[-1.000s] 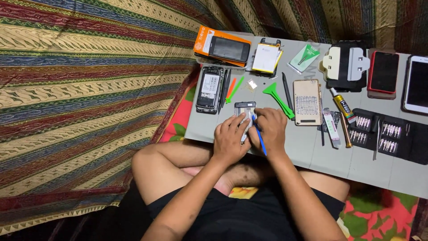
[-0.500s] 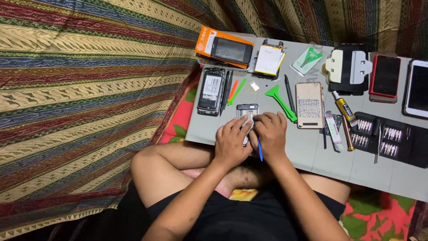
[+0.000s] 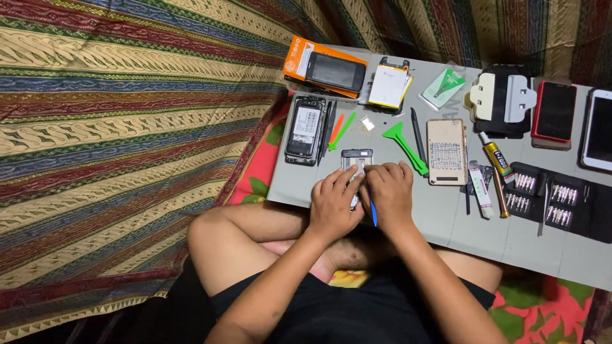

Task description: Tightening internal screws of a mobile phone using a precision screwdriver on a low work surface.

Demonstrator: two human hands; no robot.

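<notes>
- Head view: my left hand and right hand sit side by side at the near edge of the grey tabletop, both pressed down on a small phone frame that pokes out beyond the fingertips
- Left grip is closed over the frame's near half; right grip is pinched on a thin blue tool whose end sticks out below the hand
- I judge the blue tool could slip and gouge the frame, since both hands crowd one small part
- The opened phone and the green pry tool lie just beside the hands; a stray elbow or wrist could knock them
- The tiny white piece looks easy to lose
- Hidden: the frame's lower half and the tool's tip are under my hands, so I cannot tell where the tip bears
- The screwdriver bit case is too small to read, and the tablet is cut off at the right edge
</notes>
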